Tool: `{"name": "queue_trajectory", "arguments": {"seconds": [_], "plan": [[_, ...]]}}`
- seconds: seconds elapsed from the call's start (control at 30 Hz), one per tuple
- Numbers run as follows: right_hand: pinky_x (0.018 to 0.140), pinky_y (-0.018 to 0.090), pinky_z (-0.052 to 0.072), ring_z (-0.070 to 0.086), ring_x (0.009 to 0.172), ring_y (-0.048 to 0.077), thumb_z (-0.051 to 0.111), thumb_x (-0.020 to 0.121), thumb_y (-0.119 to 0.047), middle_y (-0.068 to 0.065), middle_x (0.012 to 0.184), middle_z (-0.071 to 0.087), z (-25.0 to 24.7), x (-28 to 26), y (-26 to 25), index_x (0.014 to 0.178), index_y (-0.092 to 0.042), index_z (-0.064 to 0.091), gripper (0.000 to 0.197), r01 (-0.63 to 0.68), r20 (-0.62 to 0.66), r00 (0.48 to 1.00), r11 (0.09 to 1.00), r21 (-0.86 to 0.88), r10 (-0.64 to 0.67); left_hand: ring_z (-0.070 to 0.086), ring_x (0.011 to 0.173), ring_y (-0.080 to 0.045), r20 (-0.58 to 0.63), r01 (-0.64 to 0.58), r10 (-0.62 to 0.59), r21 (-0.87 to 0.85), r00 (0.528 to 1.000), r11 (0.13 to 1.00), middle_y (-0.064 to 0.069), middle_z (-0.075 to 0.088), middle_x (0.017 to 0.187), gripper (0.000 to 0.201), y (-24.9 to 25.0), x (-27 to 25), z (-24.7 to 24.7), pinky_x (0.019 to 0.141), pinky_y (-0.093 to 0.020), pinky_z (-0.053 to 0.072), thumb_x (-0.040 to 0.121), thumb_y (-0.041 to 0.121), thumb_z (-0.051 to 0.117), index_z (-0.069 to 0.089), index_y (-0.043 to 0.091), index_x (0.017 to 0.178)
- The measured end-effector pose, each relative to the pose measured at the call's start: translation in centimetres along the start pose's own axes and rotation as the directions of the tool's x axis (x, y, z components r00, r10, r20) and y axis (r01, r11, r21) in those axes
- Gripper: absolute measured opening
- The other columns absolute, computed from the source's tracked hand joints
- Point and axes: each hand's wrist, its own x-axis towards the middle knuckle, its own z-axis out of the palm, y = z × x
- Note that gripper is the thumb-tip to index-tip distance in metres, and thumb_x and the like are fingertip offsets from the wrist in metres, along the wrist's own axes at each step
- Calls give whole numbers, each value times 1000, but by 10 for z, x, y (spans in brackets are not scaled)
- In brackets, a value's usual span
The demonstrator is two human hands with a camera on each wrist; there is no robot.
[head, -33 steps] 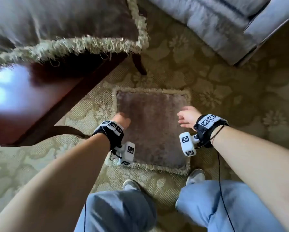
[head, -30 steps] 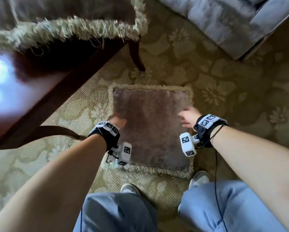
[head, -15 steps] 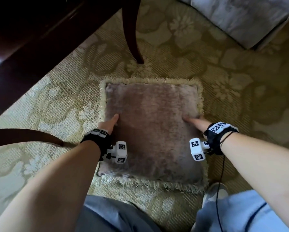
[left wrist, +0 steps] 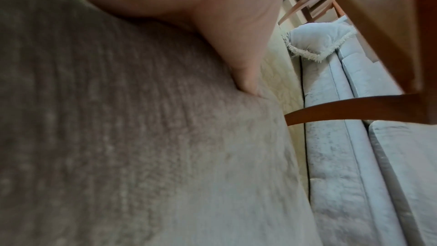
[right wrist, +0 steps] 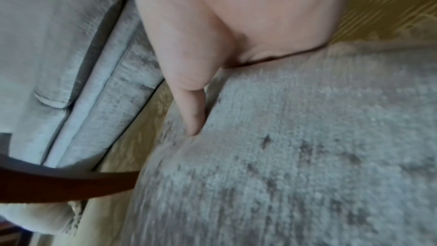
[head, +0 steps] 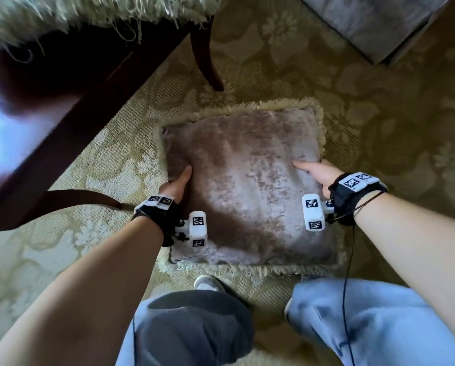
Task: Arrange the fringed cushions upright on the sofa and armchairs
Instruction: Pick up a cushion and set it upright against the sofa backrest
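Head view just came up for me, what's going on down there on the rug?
A person is crouched over a fringed cushion lying flat on the patterned rug. The left hand grips its left edge and the right hand its right edge, thumbs on top, fingers hidden under the sides. It is not yet upright on any seat. Another fringed cushion sits on the wooden table beside it, and a grey sofa is just beyond.

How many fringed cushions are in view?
3: the floor cushion gripped between left hand and right hand, a second cushion atop the dark wooden furniture, a third cushion by the grey sofa. Others may be hidden.
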Motion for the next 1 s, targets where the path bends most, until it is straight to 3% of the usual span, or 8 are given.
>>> {"name": "queue_trajectory", "arguments": {"seconds": [0.07,0.2,0.33,0.53,0.8,0.87,0.93,1.0], "plan": [[96,48,50,59,96,23,87,46,-64,2,134,50,-13,-55,-24,145,-16,33,123,13,-30,999,1000,-6,-14,70,97,-31,-19,-4,3,-12,1000,1000,-4,74,107,115,-2,-10,-7,95,-44,51,23,99,60,71,21,107],[103,51,43,50,126,29,90,35,-60,10,149,41,-47,-113,-46,150,-19,21,140,29,-61,998,999,23,-27,69,98,-32,-66,-20,18,-31,998,999,-7,71,112,129,15,-75,-21,93,-44,53,19,98,60,65,15,117],[113,44,28,30,142,26,85,68,-42,10,158,25,-83,-180,-67,153,-11,14,115,57,-92,994,997,51,-52,67,101,-35,-71,-35,35,-7,997,999,-10,69,113,141,37,-156,-41,97,-46,50,12,98,57,62,9,121],[109,46,29,30,142,29,83,72,-38,12,159,24,-142,-297,-118,154,-13,13,110,70,-96,993,994,87,-61,69,98,-36,-27,-59,59,13,998,998,-13,70,110,140,80,-272,-77,94,-47,53,12,99,55,63,7,118],[111,49,26,28,144,29,81,75,-33,13,160,21,-236,-472,-237,155,-11,7,111,248,-99,968,948,202,-232,64,111,-34,12,-256,256,26,967,966,-15,65,123,136,199,-458,-141,101,-46,49,24,98,51,61,9,126],[112,51,26,30,143,30,82,73,-34,13,159,24,-256,-503,-268,154,-10,11,110,291,-104,956,933,214,-274,64,113,-32,19,-352,351,26,936,936,-15,65,125,128,233,-485,-155,100,-45,50,30,96,52,61,10,124],[110,50,31,39,137,28,85,67,-37,12,154,36,-280,-539,-297,151,-8,23,109,347,-113,938,910,227,-329,66,108,-33,-24,-387,386,-14,922,922,-15,67,120,136,269,-512,-170,98,-46,51,21,99,54,63,10,123],[101,42,36,47,126,25,87,64,-39,8,142,49,-304,-573,-327,142,-7,40,97,414,-128,910,874,254,-394,66,108,-32,-38,-439,437,-49,899,897,-14,68,120,138,310,-529,-182,98,-47,51,17,100,54,63,12,123]]}}
